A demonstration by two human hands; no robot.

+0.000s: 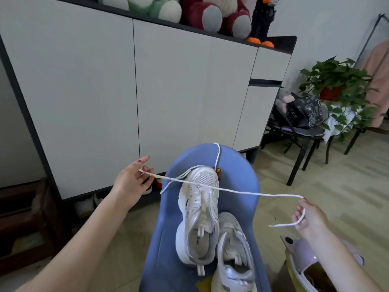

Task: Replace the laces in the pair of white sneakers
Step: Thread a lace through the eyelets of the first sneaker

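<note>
Two white sneakers lie on a blue padded seat point(248, 186). The left sneaker point(199, 216) points away from me; the right sneaker point(231, 256) lies nearer, partly cut off by the bottom edge. A white lace point(242, 193) is stretched taut across the left sneaker's toe area. My left hand point(132, 182) holds one end of it between the fingers, out to the left of the seat. My right hand point(309, 217) grips the other end to the right, with a short tail hanging out of the fingers. A second white lace point(217, 157) drapes over the seat's top edge.
A white cabinet point(126, 91) with plush toys on top stands right behind the seat. A dark chair point(303, 131) carrying a bag and a potted plant point(334, 85) are at the right. A lilac and yellow object point(311, 262) sits under my right forearm. Shoes lie under the cabinet.
</note>
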